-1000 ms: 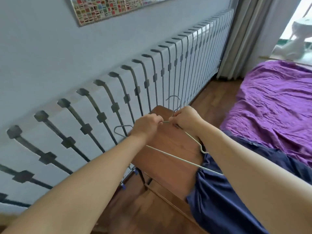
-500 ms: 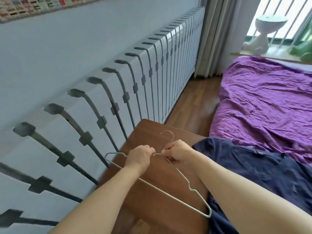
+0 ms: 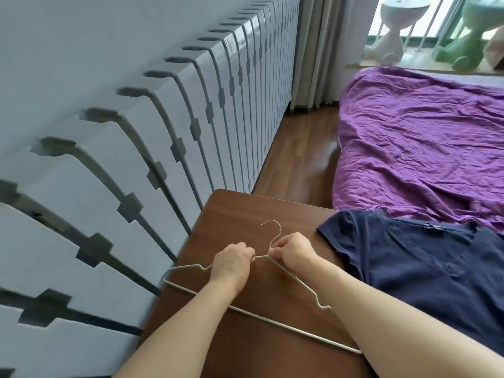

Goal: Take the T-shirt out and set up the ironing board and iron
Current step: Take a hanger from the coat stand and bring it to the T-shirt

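A thin white wire hanger (image 3: 272, 323) lies low over a brown wooden table (image 3: 231, 211). My left hand (image 3: 231, 264) and my right hand (image 3: 293, 251) are both closed on the hanger's top wire, close together just below its hook. A navy blue T-shirt (image 3: 422, 274) lies flat to the right, partly on the table and partly on the purple bed, off the hanger. No ironing board or iron is in view.
A pale blue slatted radiator cover (image 3: 163, 137) runs along the wall on the left, close to the table's edge. A bed with a crumpled purple sheet (image 3: 422, 148) fills the right. Wooden floor (image 3: 302, 156) lies between them. Curtains (image 3: 327, 50) and a window sill are at the back.
My hands have lowered the hanger down to the tabletop and nearer to me. The view has tilted, showing more of the bed and the T-shirt.
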